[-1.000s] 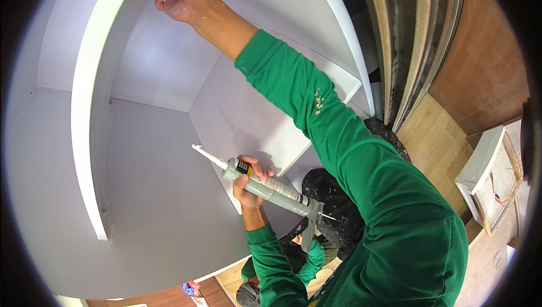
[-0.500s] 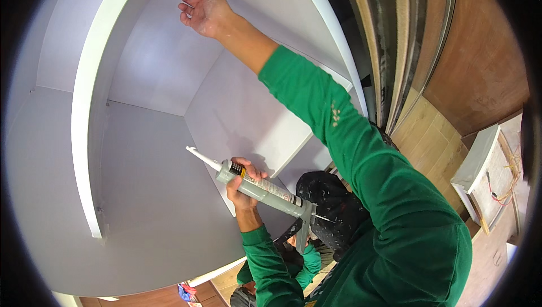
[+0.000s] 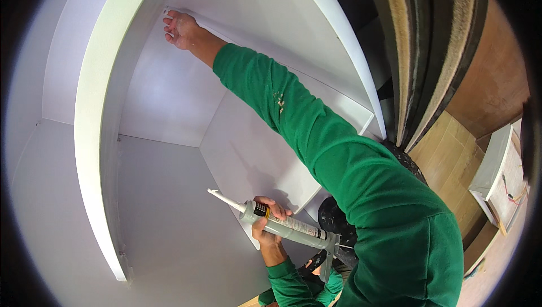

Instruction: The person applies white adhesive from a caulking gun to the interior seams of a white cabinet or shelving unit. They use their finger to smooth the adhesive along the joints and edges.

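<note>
My left hand point(image 3: 266, 223) grips the barrel of a grey caulking gun point(image 3: 285, 227). Its white nozzle point(image 3: 226, 199) points left and touches nothing, hanging in front of the white cabinet interior point(image 3: 169, 86). My right hand point(image 3: 180, 29) reaches far up and left, the green sleeve point(image 3: 316, 137) stretched across the picture. Its fingertips press on the seam point(image 3: 237, 33) where two white panels meet near the top of the cabinet. That hand holds nothing.
A thick white front panel edge point(image 3: 96, 154) curves down the left side. Dark boards point(image 3: 435, 53) lean at the upper right. Wooden flooring point(image 3: 446, 154) and a white box with wires point(image 3: 502, 177) lie at the right. A dark round object point(image 3: 333, 219) sits below the gun.
My right hand has slid along the panel seam and now sits lower and deeper in the picture. The caulking gun stays in my left hand, drifting slightly down.
</note>
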`<state>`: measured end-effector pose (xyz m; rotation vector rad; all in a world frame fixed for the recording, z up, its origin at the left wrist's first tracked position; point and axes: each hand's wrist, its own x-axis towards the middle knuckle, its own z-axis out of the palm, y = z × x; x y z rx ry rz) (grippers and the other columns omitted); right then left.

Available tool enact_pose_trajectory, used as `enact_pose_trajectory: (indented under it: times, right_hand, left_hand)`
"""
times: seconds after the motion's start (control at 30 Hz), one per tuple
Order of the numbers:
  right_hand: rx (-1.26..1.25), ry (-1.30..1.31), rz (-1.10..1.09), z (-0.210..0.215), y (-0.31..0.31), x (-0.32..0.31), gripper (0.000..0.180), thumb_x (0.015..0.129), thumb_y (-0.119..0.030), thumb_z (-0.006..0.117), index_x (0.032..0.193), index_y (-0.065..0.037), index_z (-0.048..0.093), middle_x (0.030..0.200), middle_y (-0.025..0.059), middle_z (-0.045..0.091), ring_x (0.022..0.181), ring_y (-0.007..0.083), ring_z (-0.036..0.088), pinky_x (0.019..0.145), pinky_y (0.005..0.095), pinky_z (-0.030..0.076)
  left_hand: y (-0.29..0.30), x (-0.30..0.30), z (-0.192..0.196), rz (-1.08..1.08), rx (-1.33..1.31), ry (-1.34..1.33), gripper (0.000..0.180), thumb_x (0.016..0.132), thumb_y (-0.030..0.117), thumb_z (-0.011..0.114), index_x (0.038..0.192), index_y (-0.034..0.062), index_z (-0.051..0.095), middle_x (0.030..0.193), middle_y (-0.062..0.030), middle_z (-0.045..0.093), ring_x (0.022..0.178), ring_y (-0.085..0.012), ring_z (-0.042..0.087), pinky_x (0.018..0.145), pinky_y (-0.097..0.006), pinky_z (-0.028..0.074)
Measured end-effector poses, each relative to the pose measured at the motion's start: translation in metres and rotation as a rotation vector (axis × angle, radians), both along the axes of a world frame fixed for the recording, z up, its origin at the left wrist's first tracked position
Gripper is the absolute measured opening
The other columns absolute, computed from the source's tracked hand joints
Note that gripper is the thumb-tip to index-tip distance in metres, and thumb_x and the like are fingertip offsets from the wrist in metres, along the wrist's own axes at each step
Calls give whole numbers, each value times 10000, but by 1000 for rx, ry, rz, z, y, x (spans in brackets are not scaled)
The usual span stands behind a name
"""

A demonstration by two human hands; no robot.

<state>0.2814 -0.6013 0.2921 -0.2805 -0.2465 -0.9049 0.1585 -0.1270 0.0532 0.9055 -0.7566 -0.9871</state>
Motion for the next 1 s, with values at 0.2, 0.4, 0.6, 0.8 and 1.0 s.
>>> enact_pose_trajectory:
  times: [0.2,0.4,0.6,0.8,1.0]
  right_hand:
    - [8,-17,-32,7,4,5,410,942,-76,462,1309,-192,603,1266,19,567,979,201,487,855,395,406]
    - [170,-90,-30,4,4,8,687,761,65,454,1391,-186,566,1337,44,535,1008,223,497,864,404,427]
    - [197,-61,20,18,3,11,688,773,53,458,1394,-222,574,1353,56,528,1018,237,497,872,422,436]
    - [109,-100,16,23,3,6,777,789,75,439,1480,-276,505,1431,72,478,1149,274,489,950,447,421]
    - [134,-166,62,19,33,-23,810,773,114,446,1486,-269,488,1439,81,451,1237,291,467,1007,467,407]
  left_hand:
    - [1,1,1,14,3,-10,494,804,306,679,1117,-56,555,750,-125,595,693,-240,647,787,-476,628]
    - [0,3,0,9,6,-23,507,803,322,684,1120,-53,557,747,-123,599,687,-239,647,777,-467,626]
    - [2,3,0,9,19,-11,508,804,323,684,1123,-50,555,751,-121,600,686,-235,646,784,-466,623]
    - [0,-1,2,21,34,-8,506,795,323,676,1121,-44,554,757,-114,596,692,-230,636,794,-467,619]
    - [3,0,4,29,59,-37,504,806,337,665,1122,-41,556,758,-107,591,705,-230,633,786,-454,618]
